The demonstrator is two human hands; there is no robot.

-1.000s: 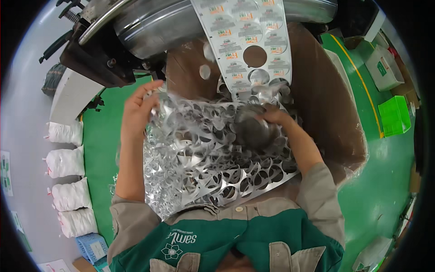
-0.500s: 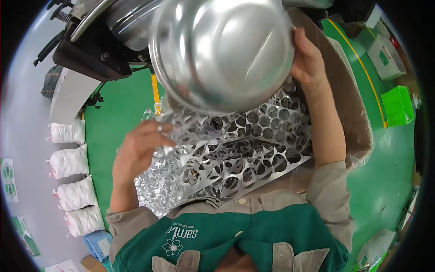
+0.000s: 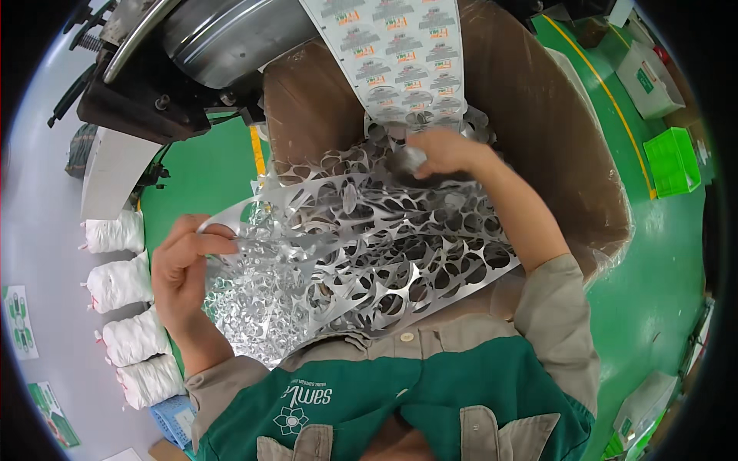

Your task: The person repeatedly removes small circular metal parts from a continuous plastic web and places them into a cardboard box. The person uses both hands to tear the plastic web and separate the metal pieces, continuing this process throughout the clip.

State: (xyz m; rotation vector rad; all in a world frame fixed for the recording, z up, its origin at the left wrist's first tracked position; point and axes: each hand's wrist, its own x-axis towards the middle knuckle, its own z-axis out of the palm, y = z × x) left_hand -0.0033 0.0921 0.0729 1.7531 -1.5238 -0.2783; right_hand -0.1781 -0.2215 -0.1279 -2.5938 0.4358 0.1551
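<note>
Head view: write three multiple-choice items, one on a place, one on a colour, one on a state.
1. Where does the punched foil web lie?
A. over the cardboard box
B. on the floor
C. on a shelf

2. What colour is the floor?
A. red
B. green
C. black

3. What is the left hand doing?
A. hanging free
B. pinching the web's edge
C. resting on the white sacks

Answers: 1 A, the web spreads across the box opening. 2 B, green shows around the box. 3 B, its fingers close on the web's left edge, while the right hand grips the far end.
</note>
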